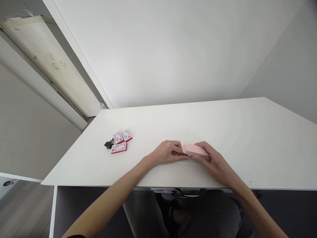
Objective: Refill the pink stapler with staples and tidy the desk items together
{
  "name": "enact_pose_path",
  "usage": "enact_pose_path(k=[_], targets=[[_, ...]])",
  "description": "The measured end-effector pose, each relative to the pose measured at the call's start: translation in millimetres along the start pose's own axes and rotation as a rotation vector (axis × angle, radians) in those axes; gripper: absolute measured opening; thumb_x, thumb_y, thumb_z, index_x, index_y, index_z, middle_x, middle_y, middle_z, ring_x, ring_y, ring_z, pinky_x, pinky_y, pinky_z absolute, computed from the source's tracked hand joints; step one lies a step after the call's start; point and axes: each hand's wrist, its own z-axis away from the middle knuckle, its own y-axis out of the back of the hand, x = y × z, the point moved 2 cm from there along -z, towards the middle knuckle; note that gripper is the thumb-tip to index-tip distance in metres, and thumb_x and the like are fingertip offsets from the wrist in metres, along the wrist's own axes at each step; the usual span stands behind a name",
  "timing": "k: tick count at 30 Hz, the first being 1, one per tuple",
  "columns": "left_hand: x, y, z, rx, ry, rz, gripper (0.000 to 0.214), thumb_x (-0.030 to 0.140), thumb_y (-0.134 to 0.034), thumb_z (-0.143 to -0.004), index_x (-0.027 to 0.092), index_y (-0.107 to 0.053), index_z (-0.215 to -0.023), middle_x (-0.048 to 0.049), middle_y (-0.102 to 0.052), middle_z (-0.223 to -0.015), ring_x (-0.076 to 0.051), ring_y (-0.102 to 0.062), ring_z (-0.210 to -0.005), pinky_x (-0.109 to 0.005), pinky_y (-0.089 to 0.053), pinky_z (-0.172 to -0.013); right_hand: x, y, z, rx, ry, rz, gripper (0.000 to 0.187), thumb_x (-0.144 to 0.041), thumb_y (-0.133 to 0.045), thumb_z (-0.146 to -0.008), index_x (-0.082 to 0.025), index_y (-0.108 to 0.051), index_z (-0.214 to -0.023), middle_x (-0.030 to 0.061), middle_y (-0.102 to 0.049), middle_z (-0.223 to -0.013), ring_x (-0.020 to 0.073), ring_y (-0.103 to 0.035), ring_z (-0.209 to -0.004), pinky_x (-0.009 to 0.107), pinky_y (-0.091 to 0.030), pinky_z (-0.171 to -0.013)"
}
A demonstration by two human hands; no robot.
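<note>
A pink stapler point(195, 150) lies low over the white table, in front of me. My right hand point(210, 160) wraps round its right part, fingers over the back and thumb along the near side. The fingers of my left hand point(170, 152) are bent and closed at the stapler's left end. A small dark metal piece point(183, 154) shows beside those fingertips; whether it belongs to the stapler I cannot tell. Part of the stapler's underside is hidden by both hands.
Three small red and white boxes point(119, 147) lie on the table point(153, 125) to the left. Black binder clips point(109, 143) touch or nearly touch them. A white wall point(173, 49) rises behind the table. My legs are under the front edge.
</note>
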Motion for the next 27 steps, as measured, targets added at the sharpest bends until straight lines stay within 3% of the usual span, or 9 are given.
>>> enact_pose_path(k=[10,18,27], targets=[[0.7,-1.4,-0.4,-0.01,0.007,-0.044,0.043,0.057,-0.065,-0.096,0.02,-0.076,-0.076,-0.0007,-0.057,-0.077,-0.01,-0.048,-0.065,-0.026,-0.035,-0.062,-2.2,-0.2,0.5,0.03,0.002,-0.033,0.036,-0.06,-0.053,-0.101,-0.029,-0.058,-0.119,0.0032,-0.067,-0.11,0.0232,-0.063,-0.093,0.033,-0.054,-0.077],[7.7,2.0,-3.3,-0.021,0.03,-0.065,0.04,0.059,-0.067,-0.094,0.023,-0.079,-0.107,0.0027,-0.05,-0.072,-0.011,-0.046,-0.065,-0.025,-0.035,-0.065,-3.9,-0.3,2.7,0.027,-0.019,-0.063,0.039,-0.059,-0.049,-0.102,-0.029,-0.054,-0.126,0.0045,-0.066,-0.11,0.0234,-0.063,-0.091,0.035,-0.056,-0.078],[9.2,2.1,-3.1,-0.028,0.059,-0.074,0.045,0.063,-0.066,-0.093,0.024,-0.077,-0.115,0.0026,-0.054,-0.074,-0.011,-0.049,-0.067,-0.025,-0.037,-0.068,4.1,-2.6,2.4,0.026,-0.02,-0.1,0.044,-0.06,-0.047,-0.104,-0.028,-0.051,-0.134,0.0068,-0.065,-0.119,0.0263,-0.063,-0.106,0.038,-0.055,-0.085]])
